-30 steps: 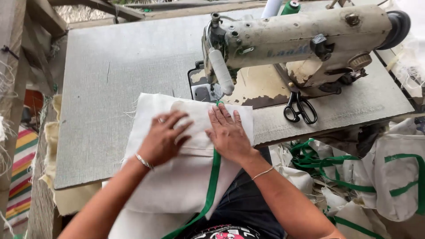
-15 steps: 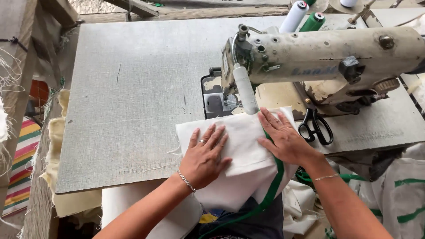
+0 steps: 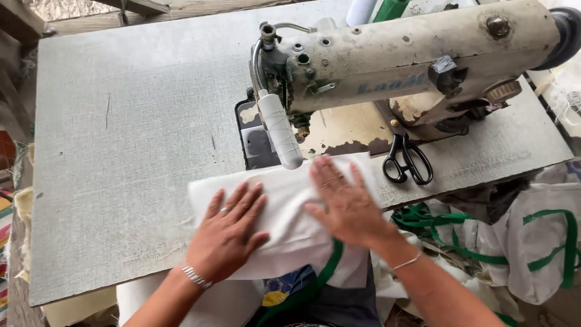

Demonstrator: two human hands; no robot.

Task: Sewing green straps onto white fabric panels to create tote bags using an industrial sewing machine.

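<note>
Since half a second ago both hands have slid with the white fabric (image 3: pixel 284 224) toward the machine, so its far edge now lies just under the sewing machine's (image 3: pixel 411 60) head, beside the white-wrapped lever (image 3: pixel 279 130). The left hand (image 3: pixel 229 233) lies flat on the cloth's left part, fingers spread, a ring on one finger and a silver bracelet (image 3: pixel 195 277) at the wrist; its grip is released, palm pressing down with nothing clasped. The right hand (image 3: pixel 346 203) is likewise flat and spread on the cloth's right part, a little blurred, fingertips pointing at the needle area, a thin bracelet on its wrist.

The fabric is a plain white, coarse-woven piece, folded into a rough rectangle, with soft creases between the two hands. It rests on the near edge of the grey counter (image 3: pixel 121 151), its near part hanging off toward the person's lap. A green strap (image 3: pixel 324 269) runs out from under the right palm and down over the edge. Black scissors (image 3: pixel 408 160) lie on the counter just right of the cloth, apart from it. White sacks with green straps (image 3: pixel 538 242) are heaped below the counter to the right.
</note>
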